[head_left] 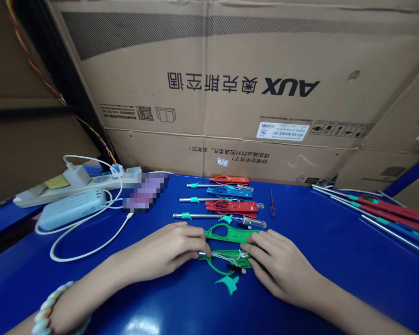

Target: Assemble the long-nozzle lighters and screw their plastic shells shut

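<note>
Seating parts: near green shell (232, 252), flat on the blue table (122, 298) between both hands, white wires (220, 256) along it; I judge this the fitting-inside step.
Left hand (177, 246): fingertips pinched narrow on a metal end (202, 254) at the shell's left.
Right hand (279, 261): fingers bent over the right end, by a pale fitting (243, 254); I can't tell if gripping.
Next move: calls, I'd say, for a steady metal end, wires tucked within the rim.
Near: far green shell (232, 234) behind; black piece (234, 269), teal clip (228, 283) in front.
Beyond: red shell (232, 207), screwdriver (273, 209).
</note>
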